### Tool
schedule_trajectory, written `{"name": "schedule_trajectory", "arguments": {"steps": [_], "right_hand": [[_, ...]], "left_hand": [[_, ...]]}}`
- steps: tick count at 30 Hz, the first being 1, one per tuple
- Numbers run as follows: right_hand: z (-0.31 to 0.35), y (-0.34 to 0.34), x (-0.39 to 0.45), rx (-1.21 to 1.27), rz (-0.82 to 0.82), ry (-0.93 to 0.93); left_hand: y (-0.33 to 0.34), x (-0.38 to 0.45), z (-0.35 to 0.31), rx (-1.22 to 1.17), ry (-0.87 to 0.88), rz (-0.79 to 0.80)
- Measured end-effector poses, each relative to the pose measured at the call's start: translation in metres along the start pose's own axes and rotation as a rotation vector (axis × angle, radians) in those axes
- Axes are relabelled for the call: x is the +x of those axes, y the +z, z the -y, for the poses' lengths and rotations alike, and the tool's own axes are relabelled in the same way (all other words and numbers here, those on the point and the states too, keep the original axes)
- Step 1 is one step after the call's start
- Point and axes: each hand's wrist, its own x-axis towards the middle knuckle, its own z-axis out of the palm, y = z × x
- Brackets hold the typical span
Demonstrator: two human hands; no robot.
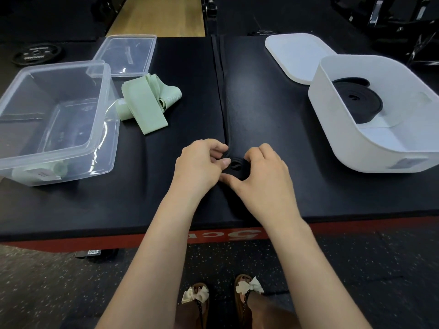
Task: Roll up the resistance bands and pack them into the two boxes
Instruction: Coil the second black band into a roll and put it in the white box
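A long black resistance band (221, 91) runs straight away from me down the middle of the black table. Its near end is wound into a small coil (236, 165). My left hand (202, 165) pinches the band beside the coil, and my right hand (259, 172) grips the coil from the right, thumb underneath. A loose pale green band (147, 100) lies in folds at the left. The clear plastic box (99, 110) at the left holds a rolled green band (47, 172). The white box (332, 129) at the right holds a rolled black band (361, 103).
The clear lid (128, 53) lies behind the clear box. The white lid (292, 55) lies behind the white box. The table's front edge (142, 230) runs close to my forearms. A weight plate (35, 54) lies on the floor at the far left.
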Motion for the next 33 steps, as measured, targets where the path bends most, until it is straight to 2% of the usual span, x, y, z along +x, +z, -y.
{"name": "schedule_trajectory", "arguments": {"steps": [5, 10, 15, 17, 22, 27, 33], "right_hand": [[-0.007, 0.000, 0.005, 0.077, 0.033, -0.057], [-0.014, -0.011, 0.010, 0.079, 0.180, -0.117], [-0.018, -0.018, 0.012, 0.118, 0.264, -0.105], [-0.016, -0.018, 0.009, 0.108, 0.253, -0.080], [-0.012, -0.015, -0.002, -0.006, 0.108, 0.049], [0.002, -0.003, -0.005, -0.084, 0.012, 0.048], [-0.005, -0.005, 0.001, 0.009, 0.080, -0.025]], "left_hand": [[-0.004, 0.000, 0.004, 0.023, 0.021, 0.025], [-0.006, 0.000, 0.003, 0.019, 0.022, 0.000], [-0.007, 0.002, 0.002, 0.028, 0.004, 0.044], [-0.006, 0.003, 0.001, 0.048, 0.012, 0.034], [-0.002, 0.003, -0.001, 0.084, 0.002, 0.007], [-0.002, -0.001, -0.003, 0.130, 0.019, -0.010], [-0.004, -0.004, -0.004, 0.098, 0.037, 0.014]]}}
